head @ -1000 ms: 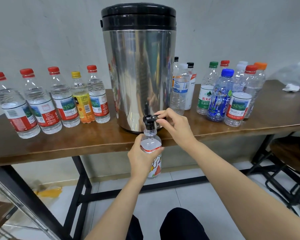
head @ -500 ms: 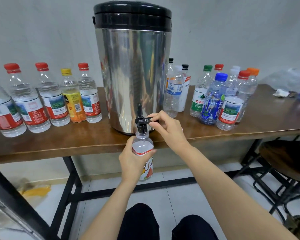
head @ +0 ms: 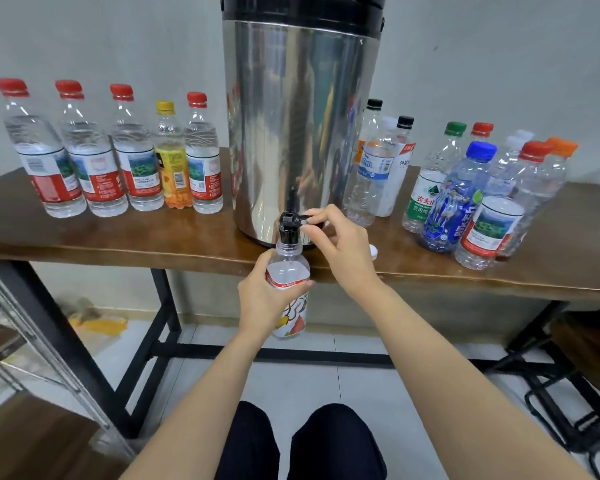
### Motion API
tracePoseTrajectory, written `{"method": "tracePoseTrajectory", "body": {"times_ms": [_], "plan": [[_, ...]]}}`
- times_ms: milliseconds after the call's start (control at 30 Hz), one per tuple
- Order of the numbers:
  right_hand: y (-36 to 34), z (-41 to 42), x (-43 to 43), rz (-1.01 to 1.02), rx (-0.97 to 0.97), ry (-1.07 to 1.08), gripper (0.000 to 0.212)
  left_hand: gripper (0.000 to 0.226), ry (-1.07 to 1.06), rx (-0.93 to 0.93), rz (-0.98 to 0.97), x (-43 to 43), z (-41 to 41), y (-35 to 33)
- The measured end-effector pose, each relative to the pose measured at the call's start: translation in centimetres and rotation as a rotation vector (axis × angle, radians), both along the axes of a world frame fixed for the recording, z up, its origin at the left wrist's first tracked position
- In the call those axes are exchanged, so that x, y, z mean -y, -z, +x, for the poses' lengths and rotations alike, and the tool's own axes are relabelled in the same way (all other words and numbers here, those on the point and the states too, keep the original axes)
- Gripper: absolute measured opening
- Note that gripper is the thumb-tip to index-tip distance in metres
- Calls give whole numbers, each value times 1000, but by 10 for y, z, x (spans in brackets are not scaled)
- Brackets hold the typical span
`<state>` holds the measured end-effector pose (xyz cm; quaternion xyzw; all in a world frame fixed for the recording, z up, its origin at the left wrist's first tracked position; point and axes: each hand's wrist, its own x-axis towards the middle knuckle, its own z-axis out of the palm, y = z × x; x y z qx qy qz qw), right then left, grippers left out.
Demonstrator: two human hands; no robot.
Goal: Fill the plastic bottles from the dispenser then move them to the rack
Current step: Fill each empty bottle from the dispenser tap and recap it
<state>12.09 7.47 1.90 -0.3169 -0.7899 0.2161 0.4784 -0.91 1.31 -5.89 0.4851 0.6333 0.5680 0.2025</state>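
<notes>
A tall steel dispenser with a black lid stands on the brown table. Its black tap hangs over the table's front edge. My left hand grips an uncapped clear bottle with a colourful label, its mouth right under the tap. My right hand pinches the tap's small lever between thumb and fingers. A white cap lies on the table just right of my right hand.
Several capped bottles stand in a row left of the dispenser, and another cluster of bottles stands to its right. A metal rack frame is at the lower left. A dark stool stands at the right.
The view has shifted a little. Both hands keep their hold, the left on the bottle under the tap and the right on the lever.
</notes>
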Motion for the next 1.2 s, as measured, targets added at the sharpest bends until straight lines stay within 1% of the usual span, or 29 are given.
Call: {"method": "tracePoseTrajectory", "body": {"times_ms": [167,333,400,533,733,900,1033,1200], "plan": [[2,-2,1,-6,-28,27,11,67,29,-6,-14,0,-2,-1],[5,-8,5,-17,-76,48,8,70,57,-26,1,-2,-10,1],[6,-9,5,-26,-82,44,6,69,70,-21,-4,-2,-11,1],[4,-8,5,-18,-74,38,9,67,81,-12,-1,-3,-12,0],[2,-6,7,-22,-54,38,5,67,60,-22,-7,-4,-11,2],[4,-8,7,-18,-101,35,8,70,49,-17,-13,-5,-10,3],[6,-8,5,-12,-121,43,11,65,56,0,-20,-3,-9,0],[7,-10,9,-11,-145,41,9,65,41,7,-28,-1,-9,-2]]}}
